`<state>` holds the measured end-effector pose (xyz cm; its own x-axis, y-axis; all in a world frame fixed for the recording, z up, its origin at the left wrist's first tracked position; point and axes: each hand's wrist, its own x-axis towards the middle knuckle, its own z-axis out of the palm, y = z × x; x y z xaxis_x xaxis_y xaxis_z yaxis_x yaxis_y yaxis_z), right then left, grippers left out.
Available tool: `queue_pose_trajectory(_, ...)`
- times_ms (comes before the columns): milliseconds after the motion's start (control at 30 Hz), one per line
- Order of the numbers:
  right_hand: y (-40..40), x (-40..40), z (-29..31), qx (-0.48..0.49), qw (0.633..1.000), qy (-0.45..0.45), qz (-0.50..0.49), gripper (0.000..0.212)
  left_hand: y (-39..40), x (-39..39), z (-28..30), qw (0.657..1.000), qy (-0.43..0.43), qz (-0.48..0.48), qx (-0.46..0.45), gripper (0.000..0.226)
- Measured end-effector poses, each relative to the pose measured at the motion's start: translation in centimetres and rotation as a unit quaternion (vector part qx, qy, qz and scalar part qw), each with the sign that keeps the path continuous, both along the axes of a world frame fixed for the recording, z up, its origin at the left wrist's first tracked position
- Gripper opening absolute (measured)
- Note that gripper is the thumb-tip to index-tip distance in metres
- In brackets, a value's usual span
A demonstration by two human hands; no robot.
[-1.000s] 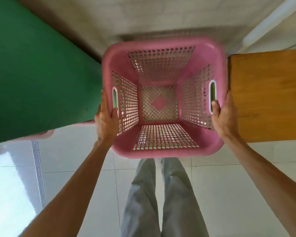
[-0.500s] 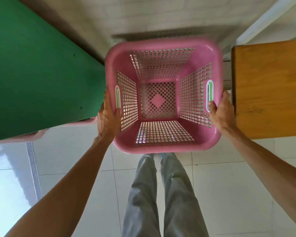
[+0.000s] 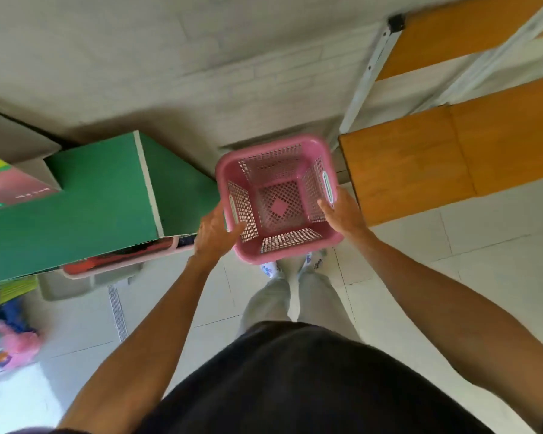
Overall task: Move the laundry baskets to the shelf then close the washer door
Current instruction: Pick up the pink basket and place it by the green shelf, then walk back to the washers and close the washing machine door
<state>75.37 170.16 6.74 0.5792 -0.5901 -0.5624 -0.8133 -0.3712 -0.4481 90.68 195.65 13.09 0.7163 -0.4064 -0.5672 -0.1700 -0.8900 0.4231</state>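
An empty pink laundry basket (image 3: 279, 245) with perforated walls hangs low in front of my feet, between a green box and a wooden shelf board (image 3: 420, 170). My left hand (image 3: 215, 234) grips its left rim beside the white-edged handle slot, fingers partly extended along the wall. Over the right rim, next to the other handle slot, my right hand (image 3: 344, 213) is closed with the thumb inside. I cannot tell whether the basket touches the floor. The washer is not in view.
The green box (image 3: 107, 198) stands to the left, with a second pink basket (image 3: 123, 261) of red and dark laundry under its edge. A white metal shelf frame (image 3: 365, 79) and an upper wooden board (image 3: 452, 36) rise at the right. Pale tiled floor (image 3: 452, 261) lies below.
The basket has dropped lower and farther from the camera, so it looks much smaller. My torso, both shelf boards and the second basket have come into view.
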Motion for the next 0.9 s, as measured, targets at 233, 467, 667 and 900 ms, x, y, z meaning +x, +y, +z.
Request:
queue_pose_trajectory(233,0.2,-7.0,7.2,0.008,0.995,-0.018,-0.101,0.070,-4.1,0.3,1.2,0.978,0.006,-0.198,0.068,0.106)
queue_pose_trajectory(467,-1.3,-20.6,11.5,-0.043,0.975,0.076,-0.202,0.069,-15.5,-2.3,3.8,0.892,-0.042,-0.449,0.047,0.103)
queue_pose_trajectory(667,-2.3,-35.6,14.0,-0.074,0.945,0.127,-0.293,0.069,-27.0,-13.9,11.3,0.825,-0.052,-0.563,-0.001,0.090)
queue_pose_trajectory(900,-5.5,-52.4,17.3,-0.110,0.915,0.162,-0.352,0.068,-37.6,-32.8,15.3,0.743,-0.087,-0.657,-0.092,0.074)
